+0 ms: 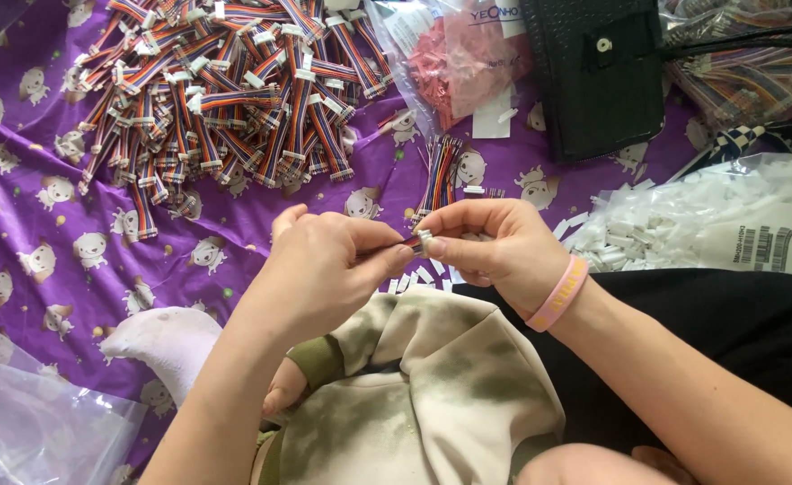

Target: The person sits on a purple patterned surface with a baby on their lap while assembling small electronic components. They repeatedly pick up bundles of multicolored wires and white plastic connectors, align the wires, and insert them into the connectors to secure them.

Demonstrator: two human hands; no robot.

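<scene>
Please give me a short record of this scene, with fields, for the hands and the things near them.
left hand: pinches coloured wire ends at the connector
right hand: fingers hold a small white plastic connector
wrist: pink rubber wristband on the right
surface: purple cartoon-print cloth
far left: heap of rainbow ribbon cables with white ends
right: clear bag of white plastic connectors
top: black textured case

purple cartoon-print cloth (18, 198) covers floor; black bag (598, 81) top right; clear plastic sheet (27, 422) bottom left; soft even daylight
</scene>
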